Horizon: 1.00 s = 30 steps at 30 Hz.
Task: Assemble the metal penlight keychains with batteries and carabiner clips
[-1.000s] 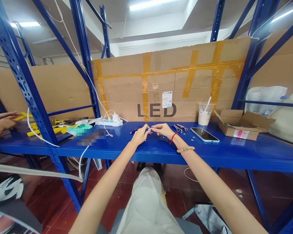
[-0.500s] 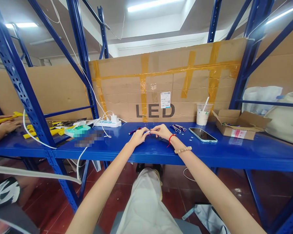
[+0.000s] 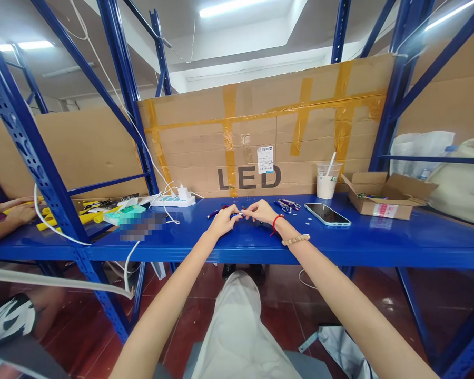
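Both my hands meet over the middle of the blue tabletop [image 3: 205, 252]. My left hand [image 3: 222, 222] pinches a slim dark-blue, pen-like piece [image 3: 236, 214] with a small silvery end. Thumb and finger of my right hand [image 3: 263, 212] close on that silvery end; the fingers hide most of it. Just beyond my left hand lies another dark-blue slim piece [image 3: 212, 215], partly covered by the hand. To the right of my right hand, several blue slim pieces with shiny metal clips or rings [image 3: 286, 205] lie in a loose group.
A phone [image 3: 327, 214], a plastic cup with straw [image 3: 327, 181] and an open cardboard box [image 3: 385, 202] stand to the right. A white power strip [image 3: 174, 200] and yellow tubes [image 3: 82, 217] lie left. Another person's hand [image 3: 21, 214] is at far left. A cardboard sheet [image 3: 189, 142] stands behind.
The view has shifted slightly. My hands keep nearly the same pose at the small blue piece. The other person's hand at far left has moved a little.
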Tool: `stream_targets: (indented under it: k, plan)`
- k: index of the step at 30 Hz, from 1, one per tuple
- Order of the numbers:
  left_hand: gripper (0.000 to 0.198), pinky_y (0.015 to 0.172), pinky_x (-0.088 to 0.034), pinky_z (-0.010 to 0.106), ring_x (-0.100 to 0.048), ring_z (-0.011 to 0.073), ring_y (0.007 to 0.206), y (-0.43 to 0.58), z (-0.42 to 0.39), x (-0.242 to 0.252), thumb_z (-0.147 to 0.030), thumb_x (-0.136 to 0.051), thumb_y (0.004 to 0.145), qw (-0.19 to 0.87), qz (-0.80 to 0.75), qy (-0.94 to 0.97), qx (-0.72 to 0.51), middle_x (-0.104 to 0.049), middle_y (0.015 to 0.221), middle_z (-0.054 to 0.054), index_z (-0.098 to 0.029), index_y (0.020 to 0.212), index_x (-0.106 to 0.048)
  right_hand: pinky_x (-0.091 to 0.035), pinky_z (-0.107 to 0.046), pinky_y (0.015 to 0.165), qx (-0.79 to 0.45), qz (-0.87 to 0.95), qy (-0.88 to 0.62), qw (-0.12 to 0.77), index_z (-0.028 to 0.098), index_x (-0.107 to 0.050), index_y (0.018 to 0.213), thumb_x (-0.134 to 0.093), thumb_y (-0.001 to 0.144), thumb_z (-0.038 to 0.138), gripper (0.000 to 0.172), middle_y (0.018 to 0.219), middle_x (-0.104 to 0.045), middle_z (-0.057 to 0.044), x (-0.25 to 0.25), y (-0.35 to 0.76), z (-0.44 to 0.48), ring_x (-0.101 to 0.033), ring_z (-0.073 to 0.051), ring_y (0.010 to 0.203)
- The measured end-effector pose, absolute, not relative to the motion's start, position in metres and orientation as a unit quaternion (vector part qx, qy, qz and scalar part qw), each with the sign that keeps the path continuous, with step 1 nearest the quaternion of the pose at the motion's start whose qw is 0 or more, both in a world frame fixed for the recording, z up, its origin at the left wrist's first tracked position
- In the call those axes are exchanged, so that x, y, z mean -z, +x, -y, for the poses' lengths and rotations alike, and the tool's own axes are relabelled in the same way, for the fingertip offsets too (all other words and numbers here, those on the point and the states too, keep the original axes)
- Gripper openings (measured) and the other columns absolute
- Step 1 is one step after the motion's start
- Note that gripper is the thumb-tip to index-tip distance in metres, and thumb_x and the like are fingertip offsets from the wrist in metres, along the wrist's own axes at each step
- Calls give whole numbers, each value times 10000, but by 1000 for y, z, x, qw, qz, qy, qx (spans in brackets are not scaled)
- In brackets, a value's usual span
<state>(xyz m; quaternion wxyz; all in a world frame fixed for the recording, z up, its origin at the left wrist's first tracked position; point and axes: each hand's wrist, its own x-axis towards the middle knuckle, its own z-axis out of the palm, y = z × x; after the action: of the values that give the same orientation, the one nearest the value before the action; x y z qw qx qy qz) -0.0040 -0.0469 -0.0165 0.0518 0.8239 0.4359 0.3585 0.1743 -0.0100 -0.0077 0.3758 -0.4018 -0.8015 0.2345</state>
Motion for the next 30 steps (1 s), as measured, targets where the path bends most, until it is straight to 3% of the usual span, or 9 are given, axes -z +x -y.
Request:
stream_targets:
  k: [8, 13, 19, 25, 30]
  plan:
    - [193, 681, -505, 265, -622, 125, 635, -4, 47, 15, -321, -455, 851, 53, -439, 822, -358, -674, 964, 7, -225, 996, -540, -355, -214, 436, -266, 795, -383, 388, 128, -681, 579, -621, 664, 557, 441, 489, -604, -49, 10, 172, 7, -460, -85, 410]
    - [218, 825, -469, 286, -630, 163, 871, -1, 47, 13, -268, -411, 866, 22, -444, 816, -369, -671, 989, -2, -247, 1021, -562, -303, -205, 391, -281, 776, -395, 405, 118, -688, 603, -604, 665, 581, 475, 390, -522, -14, 10, 171, 6, -404, -66, 360]
    - [229, 824, -455, 310, -612, 179, 897, 0, 44, 15, -285, -375, 879, 21, -475, 802, -361, -653, 1003, 5, -262, 1046, -530, -382, -216, 426, -303, 747, -382, 452, 113, -708, 737, -665, 630, 514, 417, 652, -670, -61, 10, 171, 4, -470, -64, 392]
    - [223, 760, -456, 283, -595, 150, 730, -2, 34, 21, -289, -361, 882, 45, -437, 802, -404, -632, 820, 6, -224, 1033, -512, -443, -232, 458, -317, 746, -308, 498, 128, -714, 776, -732, 560, 422, 365, 796, -698, -82, 10, 171, -1, -523, -88, 472]
    - [183, 696, -447, 258, -570, 132, 677, -1, 34, 22, -315, -389, 871, 79, -399, 804, -434, -593, 733, -12, -201, 957, -503, -435, -241, 461, -308, 748, -310, 499, 128, -719, 742, -740, 545, 374, 316, 692, -691, -66, 10, 172, 0, -499, -86, 430]
